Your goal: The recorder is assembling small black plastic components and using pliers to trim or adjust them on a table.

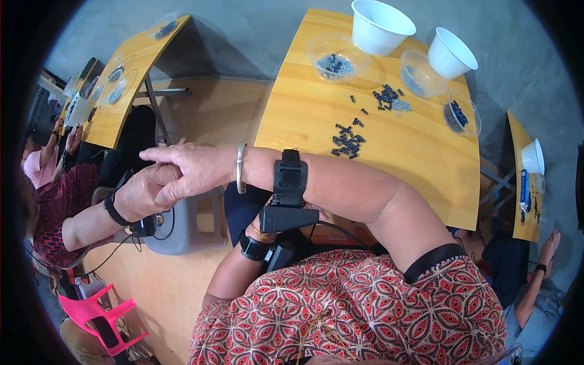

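My right arm reaches across to the left, with a silver bangle and a black strap carrying a small black device (289, 204). At its end, my right hand (191, 173) is closed around the hand (143, 194) of a person at the left, its index finger stretched out past it. That person's wrist wears a black strap with a device. My left hand (323, 215) is mostly hidden behind the black device below my right forearm; only a bit of its fingers shows. Its wrist has a black band and thin gold bangles.
A wooden table (292, 103) holds dark small parts (348, 143), clear bowls (337, 58) and white tubs (383, 27). A grey stool (188, 234) and a pink chair (100, 313) stand at left. Other people sit at tables on both sides; cables hang near my arms.
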Motion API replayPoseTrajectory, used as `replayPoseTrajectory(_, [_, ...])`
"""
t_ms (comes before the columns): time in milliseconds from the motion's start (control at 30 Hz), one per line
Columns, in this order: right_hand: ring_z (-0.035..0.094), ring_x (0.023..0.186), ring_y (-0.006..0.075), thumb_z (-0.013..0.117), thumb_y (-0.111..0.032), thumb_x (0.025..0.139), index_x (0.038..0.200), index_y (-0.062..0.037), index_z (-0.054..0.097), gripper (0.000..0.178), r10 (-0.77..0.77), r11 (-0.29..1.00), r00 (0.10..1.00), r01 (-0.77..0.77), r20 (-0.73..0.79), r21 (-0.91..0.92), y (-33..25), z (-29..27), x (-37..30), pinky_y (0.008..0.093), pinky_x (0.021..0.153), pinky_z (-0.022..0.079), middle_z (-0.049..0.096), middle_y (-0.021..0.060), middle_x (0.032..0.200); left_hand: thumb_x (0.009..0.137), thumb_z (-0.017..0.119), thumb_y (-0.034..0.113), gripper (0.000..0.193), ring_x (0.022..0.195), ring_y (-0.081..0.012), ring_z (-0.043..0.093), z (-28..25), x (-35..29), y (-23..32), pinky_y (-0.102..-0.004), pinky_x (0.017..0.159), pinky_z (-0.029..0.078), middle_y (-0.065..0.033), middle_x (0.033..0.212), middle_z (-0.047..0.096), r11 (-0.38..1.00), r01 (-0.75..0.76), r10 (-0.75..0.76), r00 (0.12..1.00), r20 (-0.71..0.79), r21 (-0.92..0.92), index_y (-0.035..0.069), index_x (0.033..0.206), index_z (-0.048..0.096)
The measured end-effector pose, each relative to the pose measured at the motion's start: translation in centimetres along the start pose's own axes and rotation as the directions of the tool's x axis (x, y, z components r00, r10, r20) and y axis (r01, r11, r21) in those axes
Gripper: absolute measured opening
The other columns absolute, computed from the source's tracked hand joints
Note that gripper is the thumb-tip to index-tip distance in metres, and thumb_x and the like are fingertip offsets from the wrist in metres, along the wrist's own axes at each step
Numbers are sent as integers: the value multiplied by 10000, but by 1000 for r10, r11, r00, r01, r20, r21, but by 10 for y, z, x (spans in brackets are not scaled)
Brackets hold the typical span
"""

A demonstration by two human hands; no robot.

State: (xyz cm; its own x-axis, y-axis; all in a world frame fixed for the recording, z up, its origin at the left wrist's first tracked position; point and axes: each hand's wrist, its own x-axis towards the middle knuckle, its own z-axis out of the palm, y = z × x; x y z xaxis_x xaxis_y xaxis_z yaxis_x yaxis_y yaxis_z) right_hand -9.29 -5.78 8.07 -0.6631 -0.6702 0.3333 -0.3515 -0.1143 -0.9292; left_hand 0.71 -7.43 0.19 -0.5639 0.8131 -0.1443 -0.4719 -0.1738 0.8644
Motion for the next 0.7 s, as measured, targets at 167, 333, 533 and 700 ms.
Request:
replayPoseTrajectory(167, [565,891,334,697,-295,631,1162,32,428,680,-112,952,992,93,-50,-292,0,-2,-2,371,759,454,575,222,956,730,662,70,215,789,-141,599,4,-2,3,-264,726,475,-75,861,633,999,-25,23,995,-94,-27,16,929,598])
replayPoseTrajectory(333, [582,834,323,703,-280,625,1069,15,485,576,107,884,994,-95,-1,-458,-20,-17,-22,369,739,454,603,194,848,741,651,110,201,787,-125,587,-13,4,-23,-264,732,468,-50,881,630,976,-195,201,978,-52,95,30,921,614])
replayPoseTrajectory(533, [580,724,352,610,-123,678,876,-18,530,238,179,767,983,-121,29,-630,-10,-28,-35,398,632,450,589,188,715,730,646,92,227,798,-93,562,-5,11,-10,-233,728,445,-9,902,624,993,-94,98,994,-55,72,45,951,617])
replayPoseTrajectory(700, [575,683,344,521,-78,729,826,-45,523,103,186,586,978,-189,-96,-788,-43,-39,-61,411,586,437,577,175,677,762,590,18,176,761,-73,553,5,19,-14,-220,694,441,8,863,621,980,-199,200,972,-120,22,39,935,617])
